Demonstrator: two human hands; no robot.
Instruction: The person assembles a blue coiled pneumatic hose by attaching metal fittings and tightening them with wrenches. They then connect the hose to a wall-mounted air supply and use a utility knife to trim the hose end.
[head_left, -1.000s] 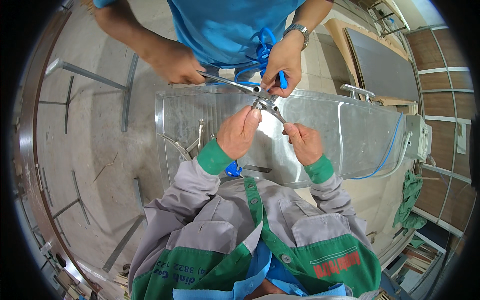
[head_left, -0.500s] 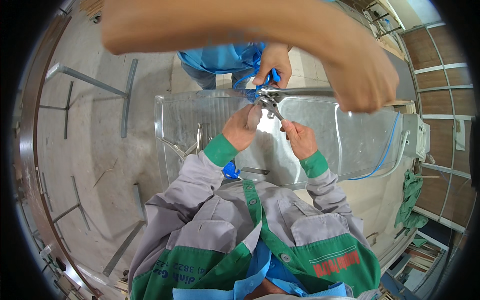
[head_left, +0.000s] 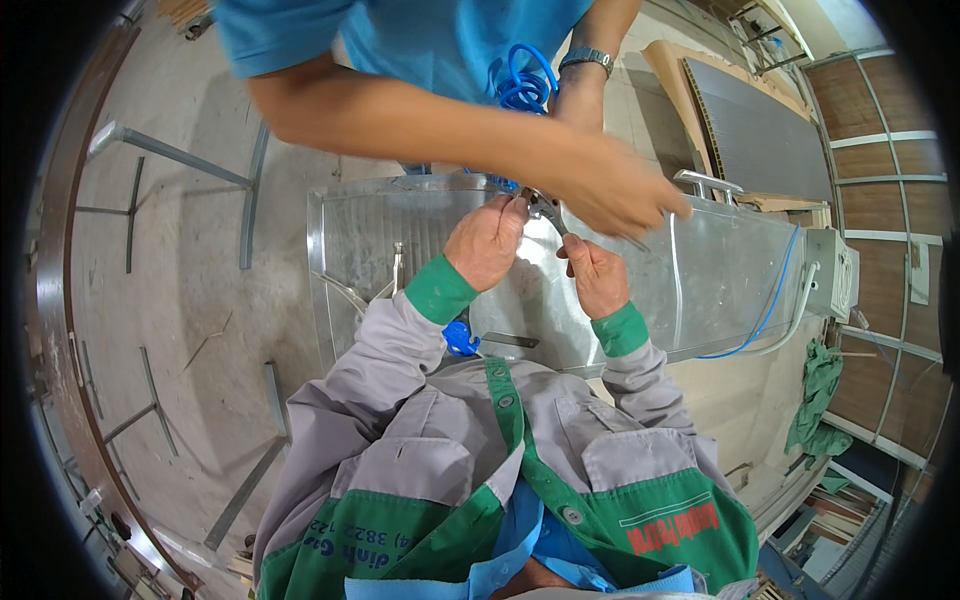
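My right hand [head_left: 598, 280] grips the handle of a metal wrench [head_left: 549, 214], whose head points up and left. My left hand [head_left: 487, 243] is closed beside the wrench head, thumb and fingers pinched together; what lies between them is hidden. A coiled blue air hose [head_left: 524, 92] comes down to this spot from the far side. A co-worker's blurred hand [head_left: 622, 190] crosses just beyond the wrench, with a thin metal tool end showing below it. The co-worker's other arm, wearing a watch [head_left: 587, 62], hangs behind it.
Below my hands is a sheet-metal table [head_left: 740, 270]. Locking pliers [head_left: 345, 292], a blue object [head_left: 461, 339] and a flat dark strip [head_left: 512, 341] lie near my left sleeve. A blue hose [head_left: 775, 300] hangs at the right. Metal frames [head_left: 185, 160] stand on the left floor.
The co-worker's near arm has swung back and down, uncovering their blue shirt and watch. The long tool in their hand no longer shows clearly. My hands stay nearly in place.
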